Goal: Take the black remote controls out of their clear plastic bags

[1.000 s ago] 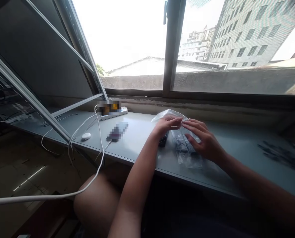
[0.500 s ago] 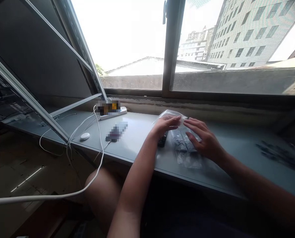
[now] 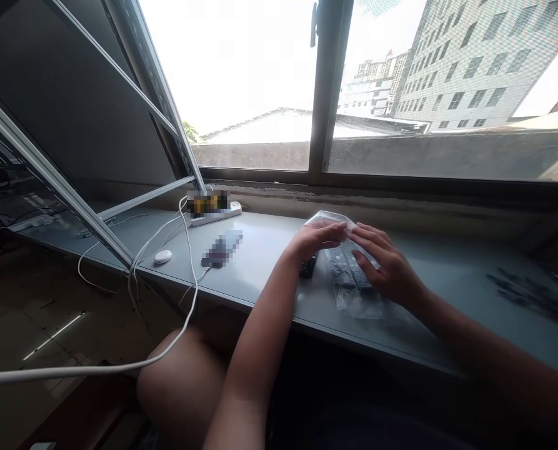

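A clear plastic bag (image 3: 353,294) lies on the grey desk (image 3: 269,244), with a dark remote-like object (image 3: 347,272) inside it. My left hand (image 3: 313,240) pinches the bag's far open end, fingers closed on the plastic. My right hand (image 3: 384,265) rests flat on the bag and the object inside, fingers stretched toward the left hand. A second dark remote (image 3: 308,265) lies on the desk just under my left wrist, mostly hidden.
A blurred phone (image 3: 222,248) on a white cable, a white round puck (image 3: 163,256) and a power strip (image 3: 213,207) sit to the left. A slanted metal frame (image 3: 72,200) crosses the desk's left end. Dark items (image 3: 536,294) lie at far right. The window is behind.
The bag's raised far end has been folded down lower toward the desk under my left fingers. Both hands stay in nearly the same place.
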`<state>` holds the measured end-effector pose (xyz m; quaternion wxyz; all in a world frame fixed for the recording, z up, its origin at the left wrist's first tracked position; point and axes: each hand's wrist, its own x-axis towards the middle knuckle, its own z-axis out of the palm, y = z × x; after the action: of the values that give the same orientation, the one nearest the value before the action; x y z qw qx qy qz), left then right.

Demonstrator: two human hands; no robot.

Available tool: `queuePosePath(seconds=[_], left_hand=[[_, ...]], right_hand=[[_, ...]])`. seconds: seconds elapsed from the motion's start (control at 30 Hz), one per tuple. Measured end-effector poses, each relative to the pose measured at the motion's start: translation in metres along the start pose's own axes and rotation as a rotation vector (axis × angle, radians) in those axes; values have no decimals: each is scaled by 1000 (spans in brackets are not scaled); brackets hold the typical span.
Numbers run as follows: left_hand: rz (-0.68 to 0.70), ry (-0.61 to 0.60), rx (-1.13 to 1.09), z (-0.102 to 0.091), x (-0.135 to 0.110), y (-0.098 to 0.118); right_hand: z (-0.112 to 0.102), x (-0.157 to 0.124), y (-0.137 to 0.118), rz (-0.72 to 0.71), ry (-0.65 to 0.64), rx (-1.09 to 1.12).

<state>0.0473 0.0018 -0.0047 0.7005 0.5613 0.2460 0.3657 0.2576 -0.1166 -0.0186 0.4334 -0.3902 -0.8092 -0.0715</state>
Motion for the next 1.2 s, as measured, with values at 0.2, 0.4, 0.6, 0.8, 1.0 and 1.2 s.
queuePosePath(seconds=[0.2,0.4,0.6,0.8,1.0,1.2], left_hand=[[-49,-25,9,3,-4,2],[-78,-68,32,3,-6,2],[-70,48,-92,0,7,0],[-43,-107,-89,1,5,-2],[-38,-124,-99,3,4,-2],[15,367,-168,-4,16,0]], right_hand=[[2,-4,8,47,-21,-30],[2,-3,5,58,-12,-11],[2,-1,3,71,4,-3],[1,1,-1,59,-49,19],[0,-1,1,55,-80,39],[-2,-1,-1,101,-39,63]])
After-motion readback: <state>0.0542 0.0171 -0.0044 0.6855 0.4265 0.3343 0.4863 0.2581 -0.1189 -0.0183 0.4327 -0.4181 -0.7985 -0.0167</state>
